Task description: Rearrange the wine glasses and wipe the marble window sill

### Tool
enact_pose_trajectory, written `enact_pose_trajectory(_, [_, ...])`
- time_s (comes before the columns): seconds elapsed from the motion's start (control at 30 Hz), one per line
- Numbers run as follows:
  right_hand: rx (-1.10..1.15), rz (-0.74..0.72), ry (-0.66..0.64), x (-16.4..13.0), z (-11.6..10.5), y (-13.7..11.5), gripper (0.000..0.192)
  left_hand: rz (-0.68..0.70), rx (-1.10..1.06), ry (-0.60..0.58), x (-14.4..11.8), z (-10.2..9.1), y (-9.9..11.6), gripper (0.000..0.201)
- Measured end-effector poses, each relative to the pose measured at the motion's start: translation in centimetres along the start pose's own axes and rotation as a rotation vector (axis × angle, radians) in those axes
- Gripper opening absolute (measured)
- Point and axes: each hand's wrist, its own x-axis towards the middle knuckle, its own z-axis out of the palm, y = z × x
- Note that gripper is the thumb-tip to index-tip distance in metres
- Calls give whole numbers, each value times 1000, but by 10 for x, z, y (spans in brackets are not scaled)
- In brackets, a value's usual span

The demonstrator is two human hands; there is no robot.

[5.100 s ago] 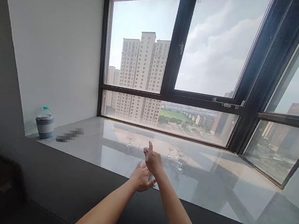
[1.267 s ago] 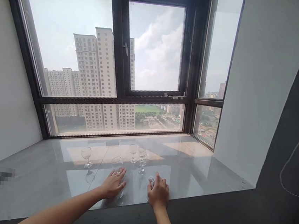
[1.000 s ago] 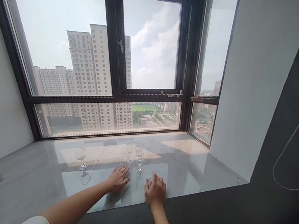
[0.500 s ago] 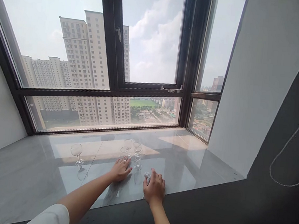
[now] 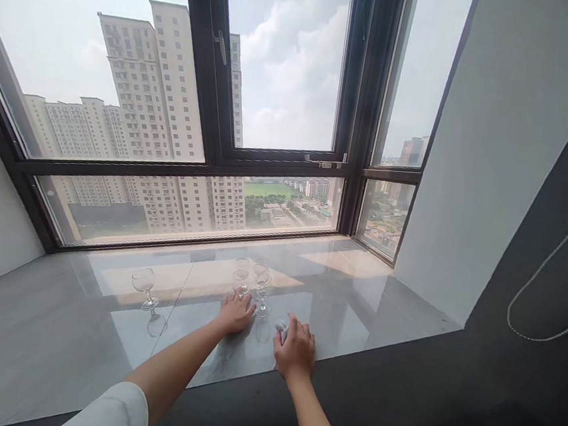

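My left hand (image 5: 237,313) reaches over the sill with its fingertips at the foot of a clear stemmed wine glass (image 5: 241,278). Its fingers partly hide the lower stem and foot, and the thumb is apart. Just right of it stands another wine glass (image 5: 263,286), upright, with more glasses close behind that overlap in view. A crumpled white cloth (image 5: 281,328) is in my right hand (image 5: 296,348), whose curled fingers rest near the sill's front edge. Farther left, a single wine glass (image 5: 143,281) stands upright, apart from the cluster.
The glossy grey tiled sill (image 5: 343,332) reflects the window light. Dark window frames (image 5: 289,156) rise behind it, and a white wall (image 5: 447,188) bounds the right side. A beaded cord (image 5: 528,333) hangs at the far right. The sill's front edge drops off near my forearms.
My left hand and the wine glass at its fingertips have shifted slightly right, closer to the other glasses. The right hand stays with the cloth. The view has tilted down a little.
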Motion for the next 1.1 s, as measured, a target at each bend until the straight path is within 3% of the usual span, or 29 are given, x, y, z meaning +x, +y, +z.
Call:
enact_pose_trajectory(0.27, [-13,0,-1,0,1,0,39,-120,-50,-53,-14,6,6,71])
enact_pose_trajectory(0.47, [-35,-3,-23,0,-2,0,39,5,-4,53,-70,-2,-13,65])
enact_pose_trajectory(0.57, [-37,-14,-38,0,-2,2,39,77,22,172,-112,-13,-44,62])
enact_pose_trajectory(0.67, [-46,-15,-54,0,0,4,39,88,65,276,-156,-22,-91,53])
enact_pose_trajectory(0.83, [-74,-21,-87,1,4,8,40,-85,153,405,-221,-30,-190,47])
enact_pose_trajectory(0.93, [-87,-30,-100,1,4,11,42,-168,200,459,-245,-35,-236,46])
enact_pose_trajectory(1.0, [-97,-29,-113,1,3,11,44,-221,211,482,-253,-37,-252,46])
enact_pose_trajectory(1.1, [-96,-13,-130,1,2,12,46,-246,187,479,-257,-37,-256,44])
